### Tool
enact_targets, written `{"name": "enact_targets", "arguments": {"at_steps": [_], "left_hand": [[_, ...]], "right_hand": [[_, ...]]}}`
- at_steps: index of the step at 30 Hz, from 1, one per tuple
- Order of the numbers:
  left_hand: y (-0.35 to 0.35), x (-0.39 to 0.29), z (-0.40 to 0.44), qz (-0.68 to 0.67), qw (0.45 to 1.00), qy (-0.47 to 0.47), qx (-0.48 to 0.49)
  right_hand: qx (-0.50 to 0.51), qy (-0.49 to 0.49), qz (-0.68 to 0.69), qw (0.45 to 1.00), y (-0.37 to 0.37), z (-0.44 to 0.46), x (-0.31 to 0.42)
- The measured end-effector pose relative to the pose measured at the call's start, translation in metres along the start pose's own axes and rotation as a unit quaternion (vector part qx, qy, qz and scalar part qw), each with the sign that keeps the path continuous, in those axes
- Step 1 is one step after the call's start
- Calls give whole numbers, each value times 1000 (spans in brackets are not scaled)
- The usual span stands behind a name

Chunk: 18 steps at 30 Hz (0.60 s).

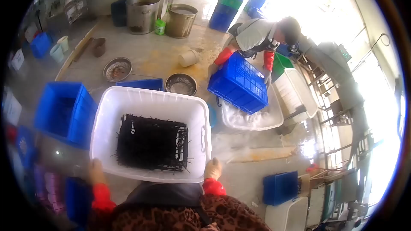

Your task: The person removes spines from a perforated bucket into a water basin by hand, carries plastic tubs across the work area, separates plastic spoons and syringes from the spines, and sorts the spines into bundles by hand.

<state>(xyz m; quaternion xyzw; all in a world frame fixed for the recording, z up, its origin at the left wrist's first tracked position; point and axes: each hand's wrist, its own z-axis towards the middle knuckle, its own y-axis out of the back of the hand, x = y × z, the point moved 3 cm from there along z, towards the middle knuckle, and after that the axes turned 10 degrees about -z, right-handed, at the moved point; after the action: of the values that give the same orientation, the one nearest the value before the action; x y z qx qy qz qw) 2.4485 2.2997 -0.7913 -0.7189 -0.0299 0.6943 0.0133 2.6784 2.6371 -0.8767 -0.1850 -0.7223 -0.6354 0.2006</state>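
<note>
At the near edge of the white tub (100,132), grasping both near corners, with the left hand (96,172) clasped at the left one and the right hand (213,170) curled round the right one, presumably to share the weight and keep the broad rim from tipping. Held close to the dark apron (158,194), probably for steadiness; cannot tell whether lifted or resting on something. Inside the tub, with white plastic showing all round, filled near the middle by a dense black mass (150,143) with a latticed right edge, seemingly centred to balance the load between the two grips. Just to the left, flanked by an upright blue bin (87,111), perhaps kept within reach. Beyond the far rim, set on the floor, with two shallow round pans (111,66). To the far right, gripped by a co-worker (252,36) in red sleeves, with a blue crate (237,81) tilted over a second white tub (275,124) of pale froth, apparently angled to drain there.
</note>
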Motion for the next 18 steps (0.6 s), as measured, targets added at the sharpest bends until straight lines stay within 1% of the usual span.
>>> {"name": "enact_targets", "arguments": {"at_steps": [1,2,3,4,6,7,8,9,10,12,14,15,17,18], "left_hand": [[4,-3,13,65,998,-5,-4],[9,-3,28,130,991,-10,-7],[10,-3,44,161,986,-25,-27],[7,-7,56,193,979,-36,-46],[-6,-34,67,245,961,110,-65],[-8,-32,77,239,961,121,-62],[-6,-32,90,247,964,89,-36],[-7,-33,101,254,966,57,-11],[-10,-34,108,251,966,64,-10],[-22,-37,120,404,914,33,24],[-25,-26,132,415,908,52,19],[-30,-16,138,422,904,63,15],[-23,14,148,442,894,69,29],[-21,28,149,449,891,70,14]], "right_hand": [[-28,-1,-5,1000,0,-10,0],[-29,-4,-34,999,0,-18,4],[-51,14,-23,998,-8,-26,2],[-47,15,-24,999,-3,-37,11],[-20,9,-47,999,0,-53,19],[0,4,-68,998,-2,-55,19],[8,2,-40,999,-3,-64,26],[48,-19,-44,998,2,-72,33],[58,-23,-43,997,3,-76,33],[67,-27,-48,996,9,-80,36],[106,-70,-12,992,14,-92,41],[111,-72,-18,991,13,-88,44],[113,-32,-74,990,11,-89,50],[124,-36,-64,990,9,-87,56]]}}
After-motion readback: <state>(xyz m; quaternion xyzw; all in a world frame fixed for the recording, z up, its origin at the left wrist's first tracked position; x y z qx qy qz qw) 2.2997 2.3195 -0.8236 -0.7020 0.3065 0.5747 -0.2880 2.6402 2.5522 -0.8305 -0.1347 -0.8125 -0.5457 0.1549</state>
